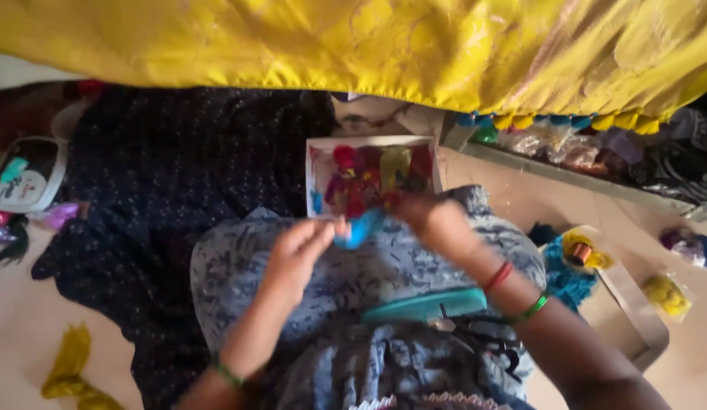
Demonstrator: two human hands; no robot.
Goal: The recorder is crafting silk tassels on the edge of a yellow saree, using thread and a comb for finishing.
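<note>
My left hand (294,254) and my right hand (435,222) meet over my lap and pinch a small bright blue piece of thread or fabric (361,228) between them. The blue piece is blurred. Just beyond my hands lies a shallow white box (314,163) filled with several coloured tufts, red, purple, yellow and blue. A teal comb (426,305) rests on my lap beneath my right wrist, on the blue-grey printed cloth (369,273). Red and green bangles circle my right wrist.
A yellow fabric (384,45) hangs across the top. A dark dotted cloth (171,182) spreads on the floor to the left, with a white round tin (27,176) beyond it. Yellow scraps (69,372), thread spools (581,252) and plastic bags (665,292) lie around.
</note>
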